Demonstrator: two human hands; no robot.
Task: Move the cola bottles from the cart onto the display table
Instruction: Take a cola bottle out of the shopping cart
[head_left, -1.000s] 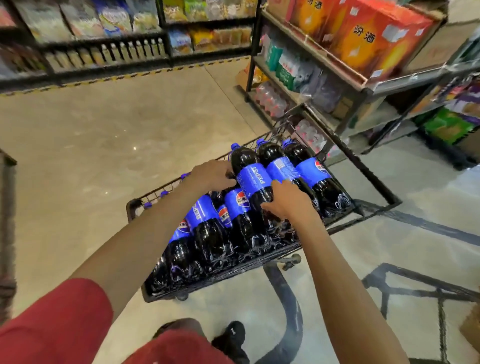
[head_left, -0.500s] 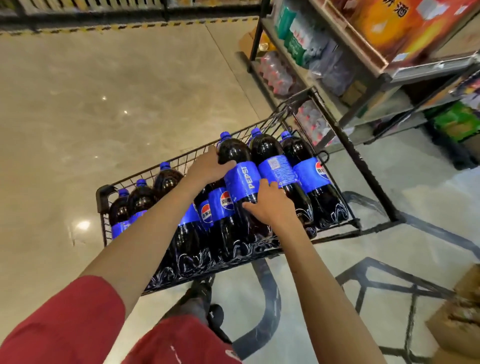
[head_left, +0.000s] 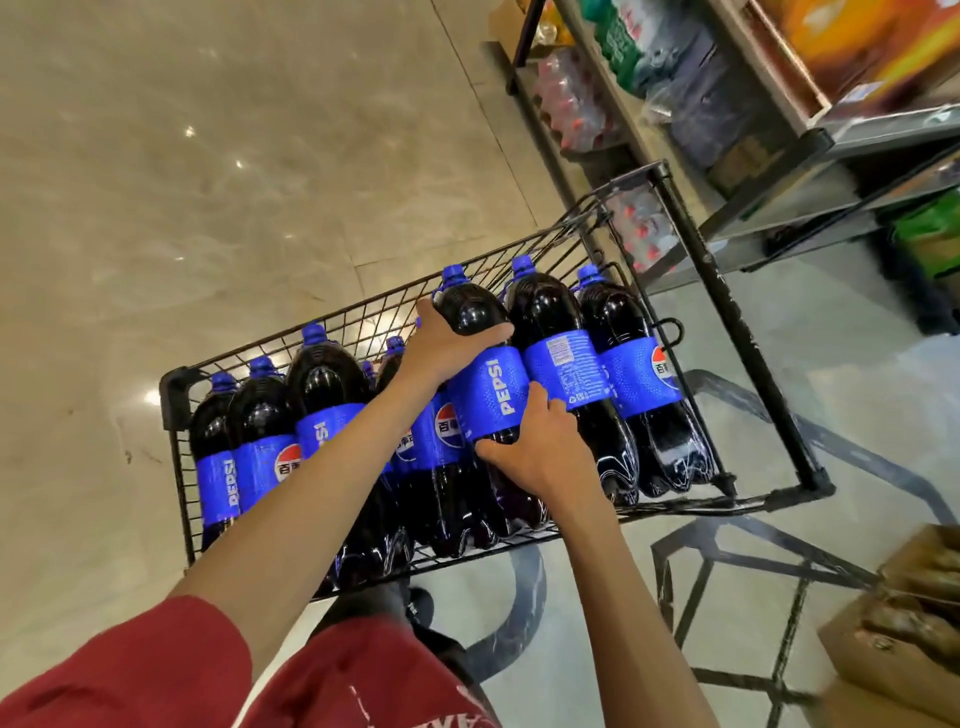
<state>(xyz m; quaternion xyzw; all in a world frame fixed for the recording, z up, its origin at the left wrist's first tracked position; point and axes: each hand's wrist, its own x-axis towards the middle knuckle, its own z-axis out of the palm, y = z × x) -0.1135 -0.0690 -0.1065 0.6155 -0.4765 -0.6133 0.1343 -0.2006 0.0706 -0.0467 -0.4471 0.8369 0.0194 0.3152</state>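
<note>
Fingers (head_left: 491, 448) of the right hand (head_left: 537, 454) have slid lower, curled round the Pepsi bottle (head_left: 488, 387) under its label.
Left hand (head_left: 441, 348) clamps its shoulder; it still lies in the wire cart (head_left: 176, 387), wedged among other bottles (head_left: 558, 358). Heavy and slick, so it could slip or snag a neighbour.

I am wearing the only camera on my head; it is looking forward and steeply down, sitting close above the black wire-mesh cart (head_left: 174, 395), seemingly tilting rightward slightly.
</note>
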